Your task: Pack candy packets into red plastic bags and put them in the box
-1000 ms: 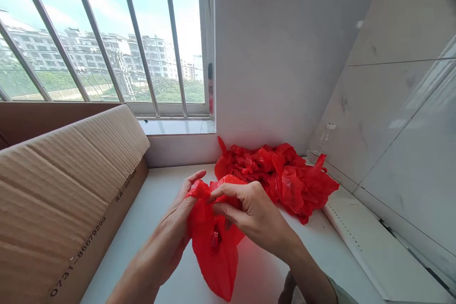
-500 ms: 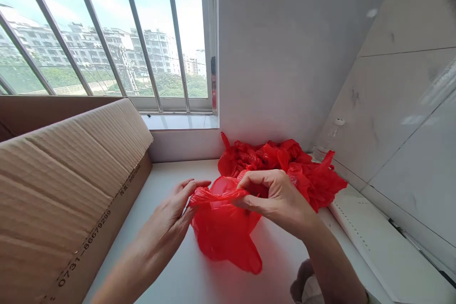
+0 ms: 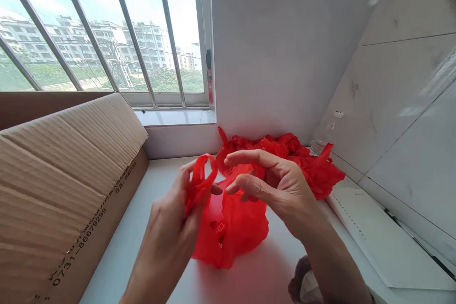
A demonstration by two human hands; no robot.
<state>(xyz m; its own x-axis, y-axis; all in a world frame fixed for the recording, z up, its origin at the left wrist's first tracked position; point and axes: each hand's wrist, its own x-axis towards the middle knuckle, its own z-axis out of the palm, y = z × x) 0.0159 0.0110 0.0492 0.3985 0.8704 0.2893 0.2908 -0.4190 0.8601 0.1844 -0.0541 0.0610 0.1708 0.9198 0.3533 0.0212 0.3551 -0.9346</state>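
Note:
A thin red plastic bag [image 3: 242,230] hangs down between my hands over the white table. My left hand [image 3: 178,216] is closed on its gathered top, and a handle loop sticks up above the fingers. Just to the right, my right hand [image 3: 274,183] has thumb and index finger apart, with no plastic visible between the tips. Its lower fingers lie in front of the bag and are partly hidden. Behind it, a heap of crumpled red plastic bags [image 3: 285,145] lies against the wall.
A large open cardboard box [image 3: 71,152] stands on the left below a barred window [image 3: 142,33]. A clear plastic bottle [image 3: 326,135] is in the far right corner. A flat white board [image 3: 388,247] lies along the right wall. Something brown and white [image 3: 304,282] shows near the bottom edge.
The bag's top, stretched between both hands before, is now bunched upright in my left hand. My right thumb and index finger have let go of it and spread apart.

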